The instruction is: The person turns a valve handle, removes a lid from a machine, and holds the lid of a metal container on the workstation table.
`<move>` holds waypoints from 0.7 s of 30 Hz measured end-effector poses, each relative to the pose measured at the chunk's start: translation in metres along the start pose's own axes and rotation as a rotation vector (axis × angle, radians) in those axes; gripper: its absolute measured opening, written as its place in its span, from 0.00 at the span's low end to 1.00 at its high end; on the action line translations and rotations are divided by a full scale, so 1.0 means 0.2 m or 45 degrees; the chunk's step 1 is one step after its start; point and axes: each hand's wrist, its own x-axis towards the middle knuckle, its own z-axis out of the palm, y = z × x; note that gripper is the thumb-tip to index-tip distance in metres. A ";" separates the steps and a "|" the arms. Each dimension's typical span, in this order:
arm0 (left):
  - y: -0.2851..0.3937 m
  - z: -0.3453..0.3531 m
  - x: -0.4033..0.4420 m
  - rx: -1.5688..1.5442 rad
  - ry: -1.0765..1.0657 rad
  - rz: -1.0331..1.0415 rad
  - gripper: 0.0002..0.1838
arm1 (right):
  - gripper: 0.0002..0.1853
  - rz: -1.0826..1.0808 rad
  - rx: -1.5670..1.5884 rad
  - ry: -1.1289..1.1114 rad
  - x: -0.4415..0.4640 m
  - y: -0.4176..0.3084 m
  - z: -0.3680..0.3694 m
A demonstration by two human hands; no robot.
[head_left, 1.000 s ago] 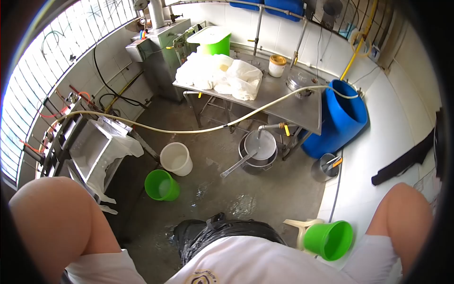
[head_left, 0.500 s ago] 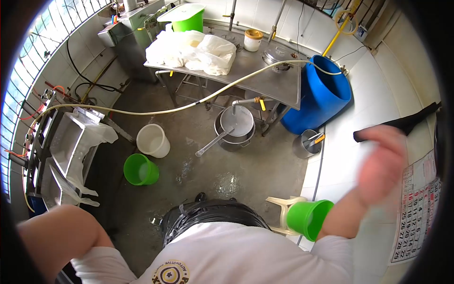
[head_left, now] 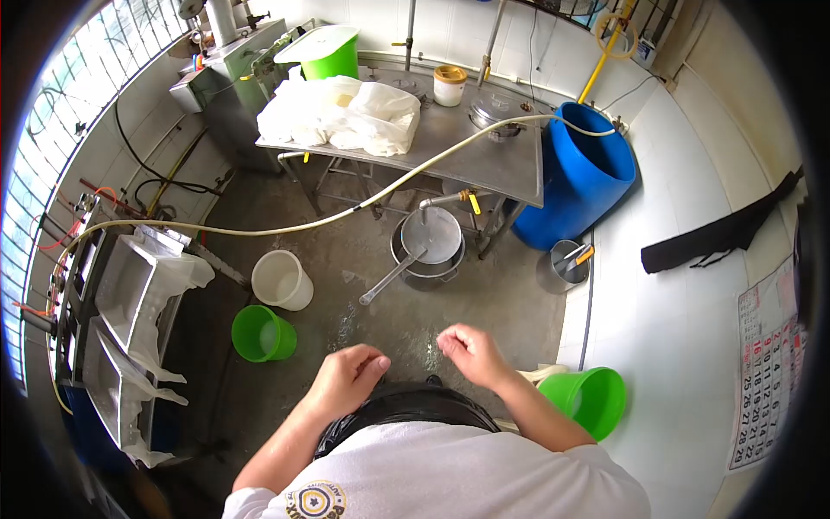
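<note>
My left hand is raised in front of my waist, its fingers curled in and nothing visible in them. Opposite it, my right hand is also curled, with a gap between the two. Below both hands is the black plastic apron over my white shirt. A green bucket stands to the right, near my right forearm. On the floor beyond my hands, a strainer with a long handle rests in a metal pot under a pipe with a yellow valve.
A metal table bears white bags, a lidded tub and a green bin. A blue barrel leans beside it. White and green buckets stand left. A hose spans the room.
Both hands have come in front of my waist; the right one came down from beside the wall at the right. The view has shifted toward the right.
</note>
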 end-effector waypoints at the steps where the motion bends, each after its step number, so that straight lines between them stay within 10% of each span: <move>1: 0.04 -0.03 0.02 0.164 0.027 0.119 0.14 | 0.13 -0.142 -0.107 0.030 0.05 -0.05 -0.01; 21: -0.06 0.14 -0.04 0.290 -0.118 0.397 0.18 | 0.23 -0.242 0.034 -0.251 0.01 -0.19 0.23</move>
